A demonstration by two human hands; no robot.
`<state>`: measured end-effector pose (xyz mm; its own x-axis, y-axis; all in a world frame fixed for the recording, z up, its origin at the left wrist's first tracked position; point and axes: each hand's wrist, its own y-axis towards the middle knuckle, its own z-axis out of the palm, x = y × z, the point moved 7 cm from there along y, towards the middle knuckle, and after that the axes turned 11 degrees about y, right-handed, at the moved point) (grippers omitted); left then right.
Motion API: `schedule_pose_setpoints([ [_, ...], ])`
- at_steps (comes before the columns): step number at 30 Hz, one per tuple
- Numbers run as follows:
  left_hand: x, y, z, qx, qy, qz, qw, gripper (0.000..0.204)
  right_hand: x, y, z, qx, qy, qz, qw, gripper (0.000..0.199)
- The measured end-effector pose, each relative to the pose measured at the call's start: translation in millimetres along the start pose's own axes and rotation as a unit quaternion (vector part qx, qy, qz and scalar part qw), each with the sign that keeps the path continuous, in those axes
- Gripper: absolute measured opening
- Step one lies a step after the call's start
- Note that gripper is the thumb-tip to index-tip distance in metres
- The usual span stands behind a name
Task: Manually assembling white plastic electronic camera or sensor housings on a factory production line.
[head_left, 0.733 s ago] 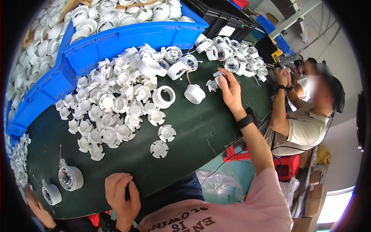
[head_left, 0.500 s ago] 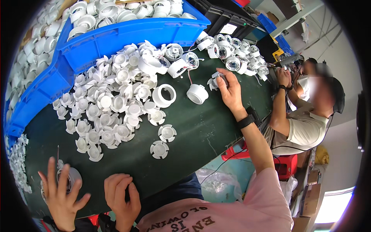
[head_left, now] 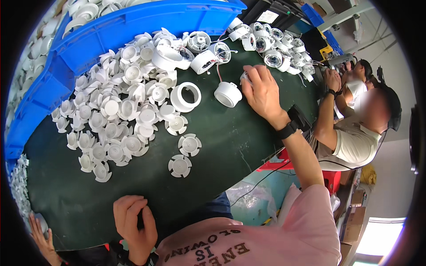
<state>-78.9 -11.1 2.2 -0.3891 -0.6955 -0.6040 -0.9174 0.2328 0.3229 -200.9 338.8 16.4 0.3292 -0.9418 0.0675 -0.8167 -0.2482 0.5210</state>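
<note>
My right hand (head_left: 262, 92) is closed over a small white fan impeller, of which only an edge (head_left: 244, 78) shows beside the fingers. Just left of it, a white round housing (head_left: 228, 95) with a red wire sits on the dark green table (head_left: 213, 146). My left hand (head_left: 135, 227) rests at the near table edge, its fingers loosely bent and the thumb apart, with nothing visible in it. Ahead of it lie two single white impellers (head_left: 180, 166), and a large heap of the same impellers (head_left: 120, 106) spreads left of centre. A white ring (head_left: 185, 97) lies at the heap's right side.
Blue bins (head_left: 146, 33) of white housings line the far and left sides. Assembled white fan units with wires (head_left: 275, 53) are piled at the far right. Another person's hand (head_left: 42, 239) is at the lower left. Another worker (head_left: 350, 137) sits to the right.
My right hand has turned palm down over the impeller, hiding most of it. The other person's hand at the lower left has moved away to the left with a white ring-shaped part.
</note>
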Motion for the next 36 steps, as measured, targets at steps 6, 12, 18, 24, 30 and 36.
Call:
schedule_pose_setpoints([
  [6, -17, -2, -14, -0.003, -0.111, -0.027, 0.993, 0.022, -36, -7, -7, 0.003, 0.211, 0.156, 0.965, 0.029],
  [12, -44, -26, 37, 0.215, -0.500, -0.211, 0.812, 0.033, 136, -37, -49, 0.047, 0.697, 0.133, 0.703, 0.048],
  [18, -54, -48, 85, 0.144, -0.718, -0.562, 0.385, 0.071, 208, -51, -59, 0.188, 0.653, -0.030, 0.733, 0.050],
  [24, -49, -39, 51, 0.258, -0.686, -0.289, 0.616, 0.073, 133, 10, -48, 0.121, 0.180, -0.080, 0.973, 0.055],
  [30, -51, -29, 39, 0.253, -0.629, -0.271, 0.683, 0.070, 72, 5, -3, 0.137, 0.019, -0.112, 0.984, 0.048],
  [36, -45, -27, 49, 0.218, -0.704, -0.312, 0.600, 0.045, 45, -22, -17, 0.010, 0.237, 0.049, 0.970, 0.024],
])
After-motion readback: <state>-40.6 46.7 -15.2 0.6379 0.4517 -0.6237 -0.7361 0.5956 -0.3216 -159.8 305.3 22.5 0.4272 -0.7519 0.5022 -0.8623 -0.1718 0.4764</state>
